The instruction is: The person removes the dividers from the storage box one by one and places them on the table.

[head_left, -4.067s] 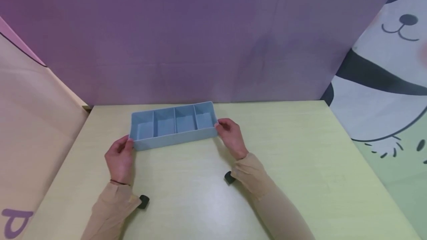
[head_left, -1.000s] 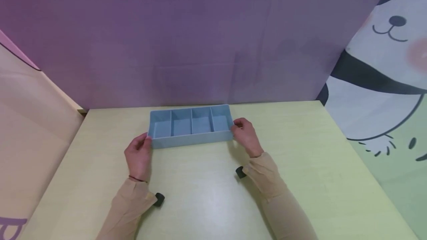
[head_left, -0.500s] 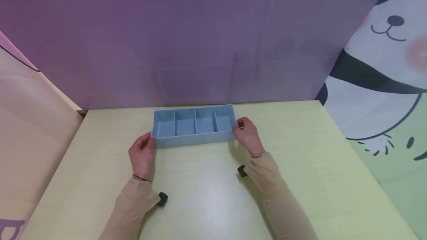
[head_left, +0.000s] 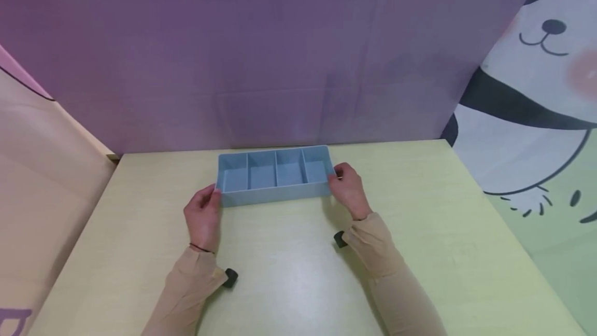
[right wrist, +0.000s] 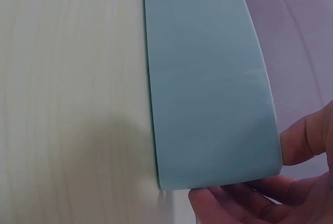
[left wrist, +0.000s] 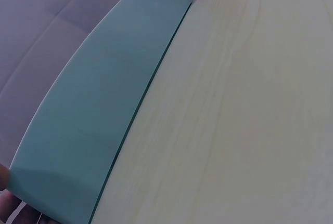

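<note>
A light blue divided tray with several compartments in a row lies near the table's back edge in the head view. My left hand grips its left end, thumb at the near corner and fingers along the end wall. At the opposite end my right hand holds the tray between thumb and fingers. The left wrist view shows the tray's long front wall with fingertips at both ends. In the right wrist view the thumb is at the rim and the fingers curl against the end wall.
The pale wooden table extends in front and to both sides. A purple cloth backdrop rises directly behind the tray. Printed cloths, one with a panda, hang at the sides. A small black device sits at each sleeve cuff.
Both hands have moved the tray rightward along the table, still gripping its ends. It was more slanted before and lies nearer parallel to the back edge now. The head view has shifted slightly.
</note>
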{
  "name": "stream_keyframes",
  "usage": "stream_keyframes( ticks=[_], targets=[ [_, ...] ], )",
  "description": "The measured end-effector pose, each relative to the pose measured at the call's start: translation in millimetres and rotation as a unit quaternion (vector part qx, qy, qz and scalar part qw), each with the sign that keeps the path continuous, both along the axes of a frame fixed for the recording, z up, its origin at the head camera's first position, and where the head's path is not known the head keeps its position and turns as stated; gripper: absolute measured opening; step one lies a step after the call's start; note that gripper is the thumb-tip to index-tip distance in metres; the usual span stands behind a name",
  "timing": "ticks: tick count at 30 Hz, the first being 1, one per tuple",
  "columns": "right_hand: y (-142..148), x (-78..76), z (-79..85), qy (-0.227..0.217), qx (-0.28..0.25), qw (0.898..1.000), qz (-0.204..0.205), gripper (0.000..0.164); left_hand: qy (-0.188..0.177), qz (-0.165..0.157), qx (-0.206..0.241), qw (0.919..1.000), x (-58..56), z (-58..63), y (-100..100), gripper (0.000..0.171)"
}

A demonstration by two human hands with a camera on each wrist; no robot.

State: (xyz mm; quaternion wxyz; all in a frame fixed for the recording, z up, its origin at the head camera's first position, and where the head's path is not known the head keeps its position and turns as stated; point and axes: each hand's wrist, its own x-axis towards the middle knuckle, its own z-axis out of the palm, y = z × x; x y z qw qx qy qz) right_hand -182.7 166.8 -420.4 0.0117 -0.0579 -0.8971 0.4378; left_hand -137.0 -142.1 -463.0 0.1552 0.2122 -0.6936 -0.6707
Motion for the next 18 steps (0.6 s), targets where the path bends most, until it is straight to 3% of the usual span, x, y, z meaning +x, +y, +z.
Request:
stream_keyframes(
  ticks=[18],
  targets=[
    [9.4, 5.8, -2.9, 0.022, 0.004, 1.0, -0.008, 0.034, 0.004, -0.008, -0.001, 1.0, -1.5, 0.8, 9.2, 0.03]
  ],
)
